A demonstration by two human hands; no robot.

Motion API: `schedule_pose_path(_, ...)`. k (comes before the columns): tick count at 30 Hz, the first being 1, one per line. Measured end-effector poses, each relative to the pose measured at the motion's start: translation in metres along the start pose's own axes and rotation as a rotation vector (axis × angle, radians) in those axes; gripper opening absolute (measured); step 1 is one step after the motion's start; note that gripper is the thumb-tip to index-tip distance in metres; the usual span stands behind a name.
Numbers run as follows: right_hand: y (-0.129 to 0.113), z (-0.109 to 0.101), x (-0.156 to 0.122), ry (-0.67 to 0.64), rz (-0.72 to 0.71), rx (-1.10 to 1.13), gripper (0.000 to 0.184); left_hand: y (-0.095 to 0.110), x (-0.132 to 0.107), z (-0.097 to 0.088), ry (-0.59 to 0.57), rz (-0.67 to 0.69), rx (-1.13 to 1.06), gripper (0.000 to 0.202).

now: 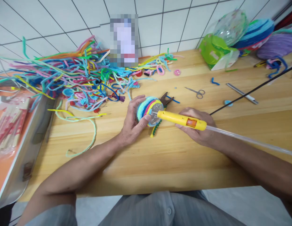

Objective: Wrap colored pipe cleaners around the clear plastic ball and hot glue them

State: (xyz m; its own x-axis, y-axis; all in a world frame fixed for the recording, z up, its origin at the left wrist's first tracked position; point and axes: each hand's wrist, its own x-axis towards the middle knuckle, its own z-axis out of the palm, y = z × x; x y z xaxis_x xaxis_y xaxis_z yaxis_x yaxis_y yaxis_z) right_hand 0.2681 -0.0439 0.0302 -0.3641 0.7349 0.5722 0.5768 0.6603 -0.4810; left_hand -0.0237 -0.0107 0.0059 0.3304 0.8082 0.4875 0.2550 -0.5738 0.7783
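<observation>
In my left hand is a small round container wrapped in bands of coloured pipe cleaner, its clear end turned to the right. My left fingers curl round its far side, with the thumb on the near side. My right hand grips a yellow glue gun whose metal tip meets or nearly meets the clear end. A clear glue stick runs out of the gun's back. Partly hidden behind the container lie pliers with green and yellow handles.
A big heap of pipe cleaners spreads along the wall at left. Small scissors, a utility knife and a black cord are at right. Behind them stand a green package and a blue wrapped piece.
</observation>
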Motion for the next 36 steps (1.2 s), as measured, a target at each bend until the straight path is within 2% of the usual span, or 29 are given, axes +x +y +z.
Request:
schedule_pose_path(7, 0.003, 0.0014, -0.0024, -0.001, 0.103, -0.037, 0.022, -0.0004, 0.0002, 0.0, -0.003, 0.006, 0.03, 0.053)
schedule_pose_path(15, 0.0019, -0.0009, -0.0025, 0.005, 0.039, -0.023, 0.015, 0.0001, 0.0005, 0.0002, -0.004, 0.007, 0.006, 0.054)
schedule_pose_path(21, 0.004, 0.0004, -0.0037, 0.017, 0.107, -0.096, 0.027, -0.0011, 0.0005, 0.0001, -0.008, 0.021, -0.013, 0.054)
schedule_pose_path(28, 0.0058, 0.0009, -0.0062, 0.006, 0.053, -0.023, 0.018, -0.0023, 0.0003, 0.0, -0.008, 0.022, -0.007, 0.054)
schedule_pose_path(36, 0.0033, -0.0003, -0.006, 0.0, 0.139, -0.06, 0.024, 0.0016, 0.0007, 0.0005, -0.007, -0.003, 0.014, 0.053)
